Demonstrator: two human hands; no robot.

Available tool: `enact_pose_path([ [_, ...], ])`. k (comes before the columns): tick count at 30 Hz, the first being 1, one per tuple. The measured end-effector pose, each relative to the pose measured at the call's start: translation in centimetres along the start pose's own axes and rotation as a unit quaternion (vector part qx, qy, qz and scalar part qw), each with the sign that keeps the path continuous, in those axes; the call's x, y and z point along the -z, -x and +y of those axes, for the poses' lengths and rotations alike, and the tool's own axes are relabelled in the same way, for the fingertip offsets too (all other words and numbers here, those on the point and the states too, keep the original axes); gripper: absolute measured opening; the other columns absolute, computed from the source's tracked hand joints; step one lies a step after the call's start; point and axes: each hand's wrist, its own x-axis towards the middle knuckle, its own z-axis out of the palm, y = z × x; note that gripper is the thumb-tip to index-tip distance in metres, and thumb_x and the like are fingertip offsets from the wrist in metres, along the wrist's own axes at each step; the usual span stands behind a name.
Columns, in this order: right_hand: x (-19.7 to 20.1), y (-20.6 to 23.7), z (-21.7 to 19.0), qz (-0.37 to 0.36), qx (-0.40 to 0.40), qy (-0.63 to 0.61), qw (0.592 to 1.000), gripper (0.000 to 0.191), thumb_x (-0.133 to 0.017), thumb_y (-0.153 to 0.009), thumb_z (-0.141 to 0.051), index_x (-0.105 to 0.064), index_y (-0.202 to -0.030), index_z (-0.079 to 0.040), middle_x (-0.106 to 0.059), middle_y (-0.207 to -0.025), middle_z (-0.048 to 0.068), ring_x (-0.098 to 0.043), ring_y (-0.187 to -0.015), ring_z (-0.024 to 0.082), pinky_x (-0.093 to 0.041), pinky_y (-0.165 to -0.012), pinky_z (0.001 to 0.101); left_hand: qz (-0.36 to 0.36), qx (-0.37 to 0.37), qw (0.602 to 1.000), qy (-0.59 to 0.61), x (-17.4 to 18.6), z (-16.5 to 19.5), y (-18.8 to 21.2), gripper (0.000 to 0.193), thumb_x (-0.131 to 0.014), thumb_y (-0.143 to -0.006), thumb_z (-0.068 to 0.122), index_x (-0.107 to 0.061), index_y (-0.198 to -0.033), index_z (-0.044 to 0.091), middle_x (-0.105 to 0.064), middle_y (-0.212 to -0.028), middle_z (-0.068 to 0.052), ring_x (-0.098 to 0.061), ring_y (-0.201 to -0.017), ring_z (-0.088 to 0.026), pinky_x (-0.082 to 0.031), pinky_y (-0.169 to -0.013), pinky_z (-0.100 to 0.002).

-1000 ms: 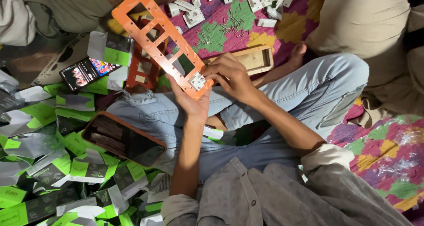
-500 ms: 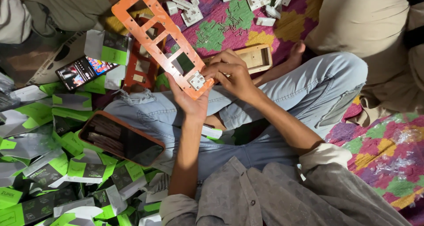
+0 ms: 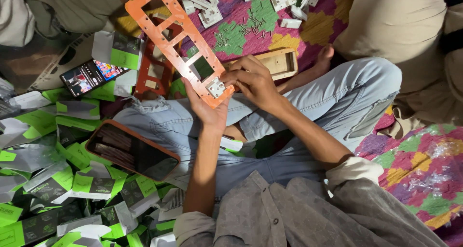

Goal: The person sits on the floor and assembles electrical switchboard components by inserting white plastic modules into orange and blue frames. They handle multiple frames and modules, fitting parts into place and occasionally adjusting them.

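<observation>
Orange frame plate (image 3: 170,39), long with a row of rectangular cut-outs, sits tilted over my lap, its lower end resting in my left hand (image 3: 208,113). Left palm is under the plate, fingers (image 3: 190,89) curled up round the near edge: gripping the plate. A small white switch module (image 3: 216,88) sits in the lowest cut-out, near the plate's bottom corner.

Change over the last second: little. The plate holds the same tilt and the same place above my knees. My right hand (image 3: 253,80) has stayed bunched at the module, fingertips closed in a pinch against its right edge. Judgement: the module is being seated or adjusted in its opening, and the other cut-outs up the plate are open, so the work on this plate looks early.

Surroundings: a second orange plate (image 3: 153,73) lies on the floor behind the first. A shallow wooden box (image 3: 279,63) rests just beyond my right hand. Loose white modules (image 3: 208,15) and a scatter of small screws (image 3: 251,30) lie on the patterned mat (image 3: 415,165). A phone with a lit screen (image 3: 91,75) lies to the left, a dark phone in an orange case (image 3: 132,149) on my left thigh, green and grey packets (image 3: 53,179) heaped beside it.

Hard to make out: whether my right fingertips hold a screw or only press the module; the pinch hides it. Plate top is near the frame edge; the white modules are partly cut off.
</observation>
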Motion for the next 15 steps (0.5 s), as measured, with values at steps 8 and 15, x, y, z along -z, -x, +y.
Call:
enact_pose_path([
  [8,-0.12,0.12,0.20,0.018,0.012,-0.006,1.000,0.021,-0.086,-0.080,-0.002,-0.078,-0.099,-0.008,-0.066,-0.094,0.005,-0.063,-0.090,0.024,-0.051,-0.078,0.0357,-0.011,0.002,1.000,0.011,-0.05,0.24,0.13,0.080,-0.042,-0.098,0.072,-0.041,-0.154,0.015,-0.057,-0.137,-0.010,-0.060,-0.115,-0.027,-0.053,-0.091,-0.044],
  [15,0.03,0.15,0.18,0.015,0.005,-0.004,1.000,0.021,-0.087,-0.081,-0.006,-0.079,-0.101,-0.006,-0.065,-0.093,0.006,-0.062,-0.089,0.024,-0.050,-0.076,0.0360,-0.014,0.006,0.999,0.028,-0.10,0.33,0.20,0.076,-0.043,-0.098,0.070,-0.042,-0.153,0.017,-0.057,-0.134,-0.010,-0.061,-0.114,-0.027,-0.054,-0.090,-0.044],
])
